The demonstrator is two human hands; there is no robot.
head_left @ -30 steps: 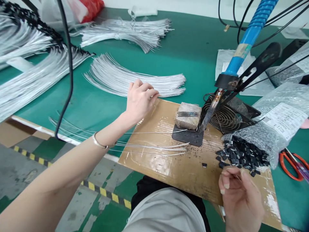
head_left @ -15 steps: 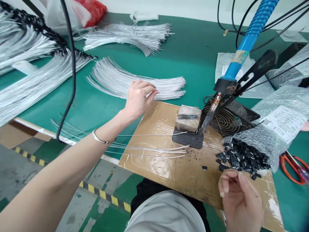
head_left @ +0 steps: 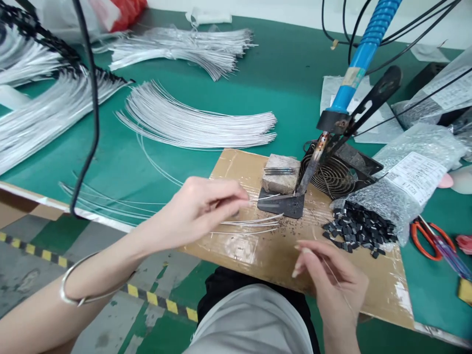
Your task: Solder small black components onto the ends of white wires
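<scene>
My left hand (head_left: 210, 209) is pinched on a thin white wire, above the left part of the cardboard sheet (head_left: 236, 164). Beneath and beside it lie several loose white wires (head_left: 254, 223). My right hand (head_left: 332, 278) has its thumb and fingers pinched together over the cardboard's right part, with a thin wire running across the palm. A curved bundle of white wires (head_left: 206, 128) lies on the green table. A soldering iron (head_left: 313, 164) hangs from a blue hose beside a pale block (head_left: 280, 176) on a black plate (head_left: 291, 206). Small black connectors (head_left: 359, 228) are piled at the right.
A round fan (head_left: 334, 177) stands behind the iron. Plastic bags (head_left: 413, 172) and orange-handled scissors (head_left: 431, 241) are at the right. More white wire bundles (head_left: 184, 49) lie at the back, and a black cable (head_left: 94, 113) hangs at the left.
My left hand has come down from the curved bundle towards the cardboard, drawing a wire with it. My right hand has moved left and up, away from the connector pile. The view has shifted slightly.
</scene>
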